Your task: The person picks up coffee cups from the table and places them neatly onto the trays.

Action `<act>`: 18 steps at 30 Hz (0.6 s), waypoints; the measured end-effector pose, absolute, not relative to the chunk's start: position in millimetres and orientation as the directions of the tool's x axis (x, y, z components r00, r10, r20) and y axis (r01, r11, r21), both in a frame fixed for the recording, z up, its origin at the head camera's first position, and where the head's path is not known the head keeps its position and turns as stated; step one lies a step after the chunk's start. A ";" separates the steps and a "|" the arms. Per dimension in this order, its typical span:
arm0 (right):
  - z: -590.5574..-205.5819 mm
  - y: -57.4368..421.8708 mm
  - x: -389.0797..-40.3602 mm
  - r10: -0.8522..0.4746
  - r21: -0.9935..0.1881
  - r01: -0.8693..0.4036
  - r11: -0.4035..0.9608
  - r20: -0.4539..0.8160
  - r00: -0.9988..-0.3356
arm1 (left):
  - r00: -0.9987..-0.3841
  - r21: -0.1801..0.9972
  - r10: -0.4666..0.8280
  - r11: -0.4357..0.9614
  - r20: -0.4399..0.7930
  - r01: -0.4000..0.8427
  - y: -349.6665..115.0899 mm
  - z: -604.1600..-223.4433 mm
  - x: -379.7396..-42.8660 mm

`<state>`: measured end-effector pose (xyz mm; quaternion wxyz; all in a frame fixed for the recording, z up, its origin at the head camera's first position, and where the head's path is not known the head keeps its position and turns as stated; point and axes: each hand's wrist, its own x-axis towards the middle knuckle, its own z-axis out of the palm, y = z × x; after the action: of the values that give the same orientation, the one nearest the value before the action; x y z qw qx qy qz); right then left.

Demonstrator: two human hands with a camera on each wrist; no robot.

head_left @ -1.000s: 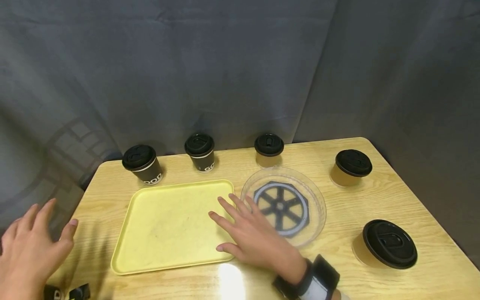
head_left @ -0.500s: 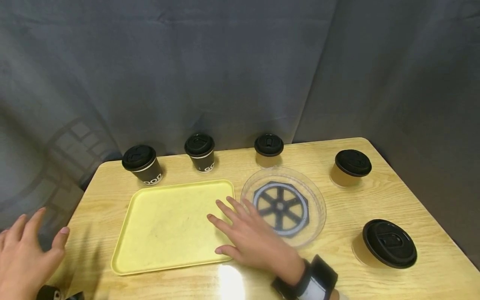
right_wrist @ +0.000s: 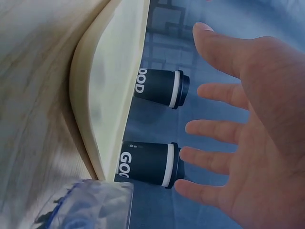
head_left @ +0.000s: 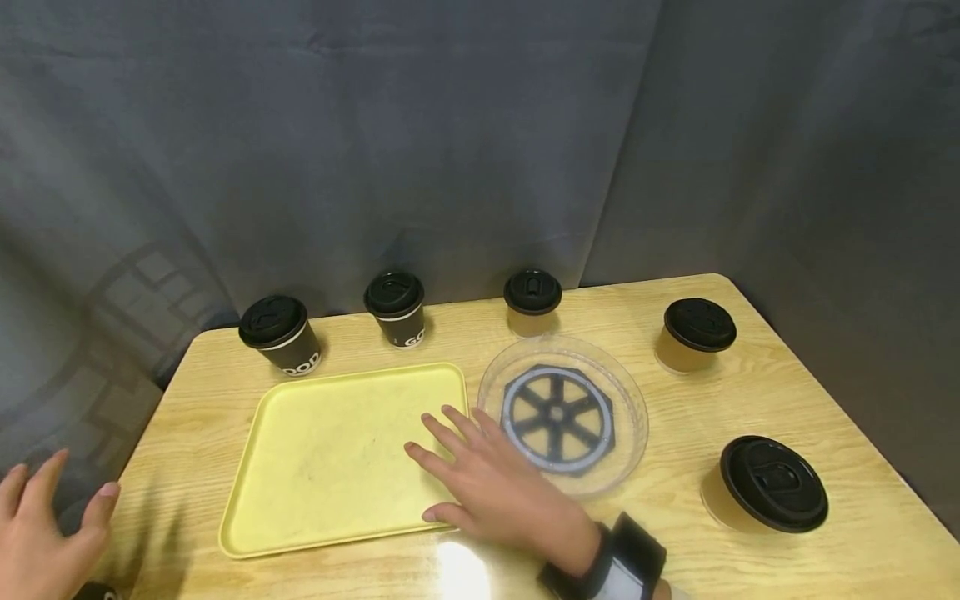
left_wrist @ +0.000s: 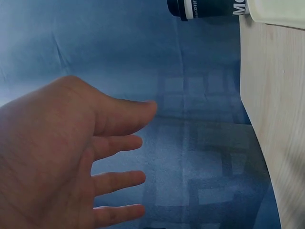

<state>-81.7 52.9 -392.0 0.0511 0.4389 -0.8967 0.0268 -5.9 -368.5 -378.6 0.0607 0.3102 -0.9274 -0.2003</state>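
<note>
As I watch, the left hand (head_left: pixel 48 529) has sunk lower in view, fingers apart.
Right hand (head_left: pixel 495 492), splayed, hovers over the yellow tray (head_left: pixel 337 467) on the wooden table (head_left: pixel 757 383); grey curtain (head_left: pixel 450 167) behind.

My bare left hand (head_left: pixel 45 542) and bare right hand (head_left: pixel 495 490) both have rounded thumbnails (right_wrist: pixel 205 26). Round my right wrist (head_left: pixel 576 542) I wear a thick black band (head_left: pixel 573 582) with a boxy black block (head_left: pixel 640 547) and a flat, pale-grey panel (head_left: pixel 621 583).
</note>
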 end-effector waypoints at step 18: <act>-395.6 50.2 -75.4 -0.791 -0.029 -0.796 0.604 0.104 -0.603 | -0.717 0.490 -0.695 0.642 0.048 -0.589 -368.4 -391.9 2.5</act>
<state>-75.4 50.2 -395.6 0.0403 0.4434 -0.8947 0.0361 2.5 -368.4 -391.9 0.1168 0.3574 -0.8986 -0.2262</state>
